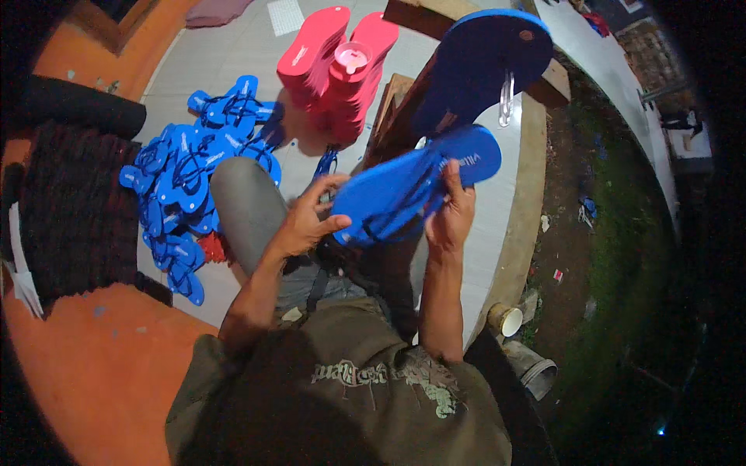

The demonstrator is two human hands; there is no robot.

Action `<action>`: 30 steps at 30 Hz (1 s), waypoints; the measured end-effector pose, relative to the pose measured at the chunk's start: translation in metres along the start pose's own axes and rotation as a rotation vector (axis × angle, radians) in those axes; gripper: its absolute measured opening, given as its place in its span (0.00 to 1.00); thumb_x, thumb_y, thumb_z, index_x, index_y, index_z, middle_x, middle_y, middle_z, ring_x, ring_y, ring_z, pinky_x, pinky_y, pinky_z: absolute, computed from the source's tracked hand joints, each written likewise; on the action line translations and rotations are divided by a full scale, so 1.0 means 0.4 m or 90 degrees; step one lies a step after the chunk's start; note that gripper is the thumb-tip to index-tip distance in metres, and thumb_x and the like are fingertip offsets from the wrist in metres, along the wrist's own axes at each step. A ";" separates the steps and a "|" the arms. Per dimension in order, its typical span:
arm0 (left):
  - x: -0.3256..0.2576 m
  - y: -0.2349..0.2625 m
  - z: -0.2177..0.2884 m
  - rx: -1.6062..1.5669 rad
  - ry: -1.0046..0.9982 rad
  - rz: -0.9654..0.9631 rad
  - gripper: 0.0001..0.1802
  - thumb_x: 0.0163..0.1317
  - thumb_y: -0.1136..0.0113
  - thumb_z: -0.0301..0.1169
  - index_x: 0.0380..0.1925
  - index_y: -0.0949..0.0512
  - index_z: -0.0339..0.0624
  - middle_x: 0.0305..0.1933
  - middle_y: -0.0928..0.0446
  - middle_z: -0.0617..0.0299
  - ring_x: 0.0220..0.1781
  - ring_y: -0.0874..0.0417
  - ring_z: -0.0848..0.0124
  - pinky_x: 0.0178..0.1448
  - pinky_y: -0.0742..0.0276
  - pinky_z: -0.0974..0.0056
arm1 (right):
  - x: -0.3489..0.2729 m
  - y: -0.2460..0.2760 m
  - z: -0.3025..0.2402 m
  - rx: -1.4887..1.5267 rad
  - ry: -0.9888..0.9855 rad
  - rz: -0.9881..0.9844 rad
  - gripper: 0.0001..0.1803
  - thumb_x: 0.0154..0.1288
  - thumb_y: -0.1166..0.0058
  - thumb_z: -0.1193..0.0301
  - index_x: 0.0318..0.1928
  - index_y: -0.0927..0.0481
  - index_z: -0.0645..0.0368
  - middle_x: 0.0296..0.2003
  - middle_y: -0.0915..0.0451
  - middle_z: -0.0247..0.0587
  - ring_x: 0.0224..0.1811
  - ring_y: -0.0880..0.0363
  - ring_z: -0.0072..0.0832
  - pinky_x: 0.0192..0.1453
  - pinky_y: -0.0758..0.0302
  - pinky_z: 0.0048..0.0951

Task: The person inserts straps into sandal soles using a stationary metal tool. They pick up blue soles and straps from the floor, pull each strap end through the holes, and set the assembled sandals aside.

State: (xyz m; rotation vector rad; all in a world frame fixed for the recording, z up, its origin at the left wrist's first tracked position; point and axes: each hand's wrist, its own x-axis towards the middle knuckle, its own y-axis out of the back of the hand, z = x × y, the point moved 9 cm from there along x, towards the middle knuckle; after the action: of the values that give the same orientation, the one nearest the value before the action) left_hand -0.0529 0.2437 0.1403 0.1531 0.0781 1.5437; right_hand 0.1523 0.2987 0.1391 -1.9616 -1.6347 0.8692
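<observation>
A blue flip-flop (381, 192) with dark blue straps is held in front of me, tilted, over my lap. My right hand (452, 210) grips its right end, thumb on the upper face. At its left end is my left hand (305, 219), thumb and fingers spread apart around the edge. Some of the straps are blurred, and the underside is hidden. Just beyond stands a tall blue sole-shaped piece or stack (474, 78), mostly in shadow, with a shiny metal tool (507, 99) against it.
Finished-looking blue flip-flops (186, 167) lie heaped at my left. Pink soles (311, 50) stand in two stacks, a small pink cup (352, 58) on one. Wooden blocks (423, 17) lie behind. A dark ribbed pile (78, 210) is far left; right of the tiled floor's edge (517, 225) lies ground.
</observation>
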 end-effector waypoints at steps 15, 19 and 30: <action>-0.024 0.143 -0.099 -0.017 0.157 0.192 0.21 0.52 0.39 0.44 0.36 0.25 0.35 0.30 0.25 0.65 0.31 0.29 0.77 0.36 0.33 0.70 | 0.032 0.019 0.261 0.141 -0.163 -0.023 0.15 0.56 0.45 0.72 0.45 0.27 0.56 0.36 0.23 0.34 0.38 0.26 0.26 0.40 0.28 0.26; -0.038 0.365 0.021 0.321 0.048 0.401 0.22 0.51 0.38 0.44 0.36 0.24 0.35 0.33 0.22 0.55 0.35 0.24 0.68 0.43 0.30 0.65 | -0.023 0.077 0.455 -0.589 -0.056 -0.218 0.21 0.57 0.47 0.61 0.49 0.31 0.56 0.51 0.31 0.43 0.55 0.35 0.34 0.58 0.39 0.35; 0.162 0.322 -0.079 0.576 0.070 0.140 0.19 0.53 0.44 0.42 0.40 0.26 0.41 0.36 0.24 0.45 0.40 0.24 0.50 0.42 0.30 0.55 | -0.181 0.227 0.512 -1.137 -0.123 -0.287 0.10 0.49 0.46 0.68 0.31 0.25 0.61 0.29 0.22 0.51 0.33 0.23 0.49 0.39 0.27 0.41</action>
State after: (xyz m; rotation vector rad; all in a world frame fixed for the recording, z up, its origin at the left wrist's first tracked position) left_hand -0.1832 0.3126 0.1309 0.8105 0.8721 1.6351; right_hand 0.0638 0.1972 -0.0542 -1.9726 -3.2692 -1.0858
